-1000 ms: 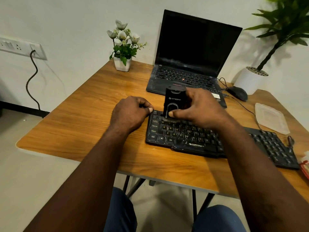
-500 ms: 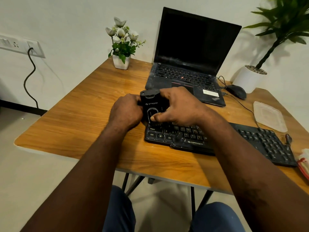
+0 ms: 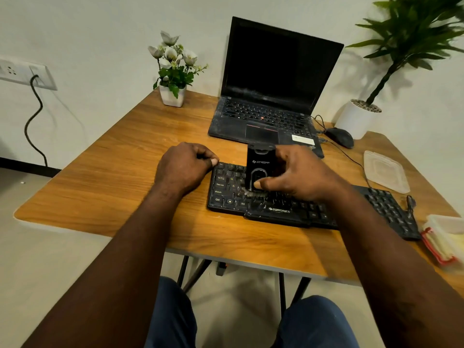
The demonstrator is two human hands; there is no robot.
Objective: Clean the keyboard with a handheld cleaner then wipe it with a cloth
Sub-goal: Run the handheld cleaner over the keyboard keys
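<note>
The right grip (image 3: 298,174) is wrapping fingers and thumb round the black box-shaped plastic handheld cleaner (image 3: 259,163), which is standing upright with its pale bristled mouth pressing on the letter keys just under the thumb. The black plastic keyboard (image 3: 276,210) is lying beneath this grip and running off to its outer side. The left grip (image 3: 183,167) is sitting curled in a loose fist, holding nothing, its thumb tip touching the keyboard's far corner.

By my judgement the vacuuming is happening on the near-left keys; doing it well is calling for slow strokes row by row, the mouth held flat, and the left grip bracing the board against sliding.

The brown wood-grain bench (image 3: 100,192) is carrying a dusty black open laptop (image 3: 271,114) beyond the right grip and a white pot of white flowers (image 3: 173,96) beyond the left. A black mouse (image 3: 340,136), a clear plastic lid (image 3: 385,170) and a red-rimmed plastic container (image 3: 444,237) are lying outward of the right grip; whether a cloth is sitting inside, I cannot tell. A pale wall is closing the room behind
</note>
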